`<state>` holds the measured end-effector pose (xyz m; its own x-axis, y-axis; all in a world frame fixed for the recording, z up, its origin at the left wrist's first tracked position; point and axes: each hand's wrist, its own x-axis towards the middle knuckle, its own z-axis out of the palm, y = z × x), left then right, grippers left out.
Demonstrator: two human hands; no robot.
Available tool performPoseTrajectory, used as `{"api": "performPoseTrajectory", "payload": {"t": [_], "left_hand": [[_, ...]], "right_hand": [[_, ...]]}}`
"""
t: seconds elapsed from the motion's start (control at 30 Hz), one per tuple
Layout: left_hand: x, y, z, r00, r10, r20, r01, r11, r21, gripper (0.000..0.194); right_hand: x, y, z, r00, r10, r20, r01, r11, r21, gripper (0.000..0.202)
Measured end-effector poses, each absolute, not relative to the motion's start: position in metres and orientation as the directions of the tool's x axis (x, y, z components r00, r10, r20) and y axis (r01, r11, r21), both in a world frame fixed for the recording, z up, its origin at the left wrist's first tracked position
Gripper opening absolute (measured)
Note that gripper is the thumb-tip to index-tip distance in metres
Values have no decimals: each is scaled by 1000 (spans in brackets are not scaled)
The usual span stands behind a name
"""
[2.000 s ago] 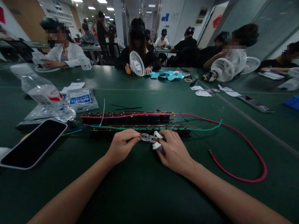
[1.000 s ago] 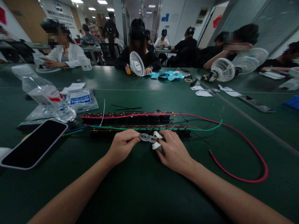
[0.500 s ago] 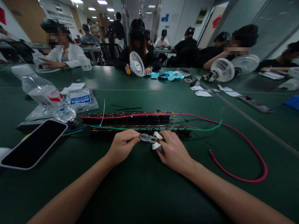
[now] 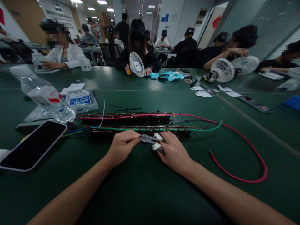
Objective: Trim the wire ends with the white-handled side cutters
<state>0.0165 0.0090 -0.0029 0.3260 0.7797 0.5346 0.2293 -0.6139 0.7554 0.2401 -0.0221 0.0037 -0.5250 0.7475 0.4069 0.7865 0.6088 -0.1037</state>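
My right hand (image 4: 172, 150) is closed around the white-and-grey handles of a pair of cutting pliers (image 4: 147, 138), whose jaws point left. At the tip of the jaws, my left hand (image 4: 124, 144) is pinched shut; whatever lies between its thumb and finger is too small to make out. Just beyond both hands lie two long black strips with bare metal wires, the nearer strip (image 4: 103, 133) and the farther strip (image 4: 150, 118). A green wire (image 4: 206, 130) runs along the nearer one. Over the farther one passes a red cable (image 4: 248, 137), curling round at the right.
On the left are a phone (image 4: 35, 145), a clear plastic bottle (image 4: 43, 93) and a plastic packet (image 4: 81, 99). A white cable tie (image 4: 103, 112) sticks up by the strips. Across the green table (image 4: 140, 193), people sit with fan parts (image 4: 137, 64) and blue blades (image 4: 167, 75).
Hands and pliers hold nearly the same position. The whole view has shifted very slightly.
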Motion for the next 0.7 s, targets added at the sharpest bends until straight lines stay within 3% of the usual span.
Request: {"api": "performPoseTrajectory", "payload": {"t": [0.7], "left_hand": [[17,8,-5,304,773,557,243,-628,739,13]], "right_hand": [[238,-24,8,-526,756,389,800,595,-74,13]]}}
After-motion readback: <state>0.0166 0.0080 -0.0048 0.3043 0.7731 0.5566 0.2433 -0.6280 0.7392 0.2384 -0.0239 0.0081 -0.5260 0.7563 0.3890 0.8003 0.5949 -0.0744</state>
